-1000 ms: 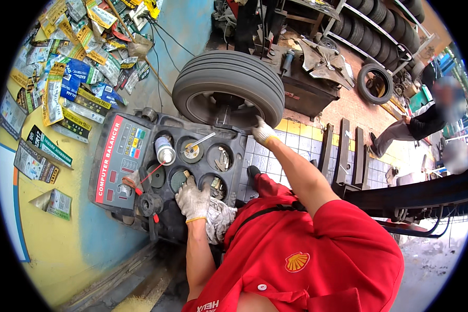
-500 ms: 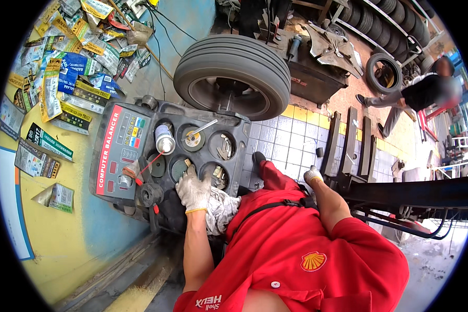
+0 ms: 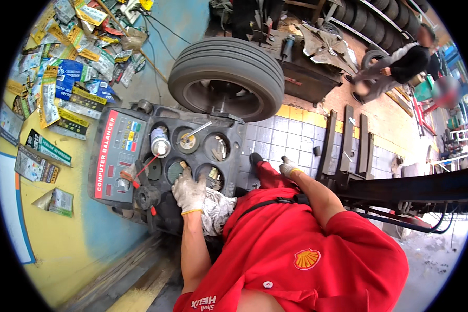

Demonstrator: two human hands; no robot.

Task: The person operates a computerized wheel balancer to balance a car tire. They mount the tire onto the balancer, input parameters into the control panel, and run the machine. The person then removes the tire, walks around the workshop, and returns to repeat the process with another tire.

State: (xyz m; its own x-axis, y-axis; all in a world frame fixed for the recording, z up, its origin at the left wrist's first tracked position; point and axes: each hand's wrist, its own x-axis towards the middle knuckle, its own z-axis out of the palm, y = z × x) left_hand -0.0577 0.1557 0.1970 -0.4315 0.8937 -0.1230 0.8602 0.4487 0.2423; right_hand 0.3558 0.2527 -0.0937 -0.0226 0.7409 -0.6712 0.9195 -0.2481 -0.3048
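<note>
My left hand, in a whitish work glove, rests over the tray of a wheel balancer. Its fingers reach out at the edge of a round well with a greenish disc, thumb apart from them; nothing shows between them. Under that wrist lies a crumpled grey-white rag. Neighbouring wells hold small metal pieces. A spray can with a red straw stands close by. My right hand, also gloved, hangs over the tiled floor beside my leg; its fingers are too small to make out.
A wheel with its tyre sits on the balancer's shaft beyond the tray. Many torn labels cover the wall at left. Dark metal ramps stand to the right. Farther off, a person walks near racked tyres.
My right hand has swung left and forward, nearer my leg. My left hand stays over the same well, shifted slightly. The person at the far right has moved left and away.
</note>
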